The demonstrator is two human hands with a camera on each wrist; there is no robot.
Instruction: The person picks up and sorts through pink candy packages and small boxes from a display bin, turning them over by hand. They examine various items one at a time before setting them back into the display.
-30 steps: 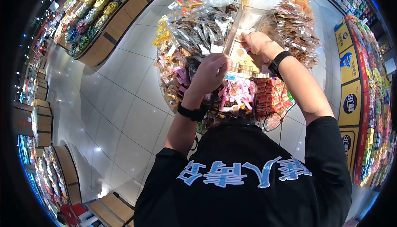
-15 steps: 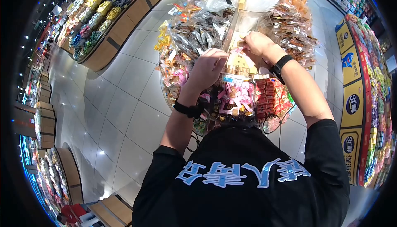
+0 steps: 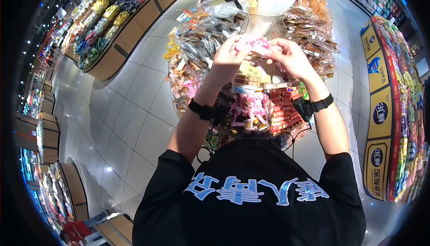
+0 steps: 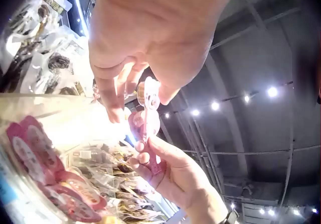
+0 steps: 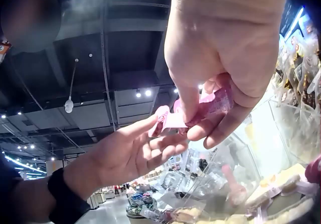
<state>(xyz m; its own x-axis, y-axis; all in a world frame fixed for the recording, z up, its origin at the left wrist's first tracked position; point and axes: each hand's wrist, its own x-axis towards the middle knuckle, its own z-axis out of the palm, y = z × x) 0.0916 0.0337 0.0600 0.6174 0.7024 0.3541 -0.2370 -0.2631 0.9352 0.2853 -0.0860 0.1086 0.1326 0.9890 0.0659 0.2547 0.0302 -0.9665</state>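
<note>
Between both hands, above the candy stand, is a small pink wrapped sweet [image 3: 255, 45] with rounded ends. My left hand [image 3: 227, 61] pinches one end between thumb and fingers. The other end is gripped by my right hand [image 3: 292, 58], whose thumb and fingertips press the pink wrapper [image 5: 216, 105] in the right wrist view. In the left wrist view the sweet [image 4: 146, 124] spans the gap between the hands. Below them, a bin holds more pink wrapped sweets [image 3: 251, 106], also visible as a pile [image 4: 75, 194] in the left wrist view.
Red wrapped sweets [image 3: 281, 107] fill the neighbouring bin. Dark bagged snacks [image 3: 208, 35] lie left of the hands, brown bagged snacks [image 3: 311, 35] right. White plastic bags [image 3: 274, 3] stand behind. Shelves with yellow panels [image 3: 380, 109] line the right; another display [image 3: 127, 35] stands left.
The right hand has risen from the bin and turned over, and the left hand has moved up and inward. The pink sweet now shows plainly between them.
</note>
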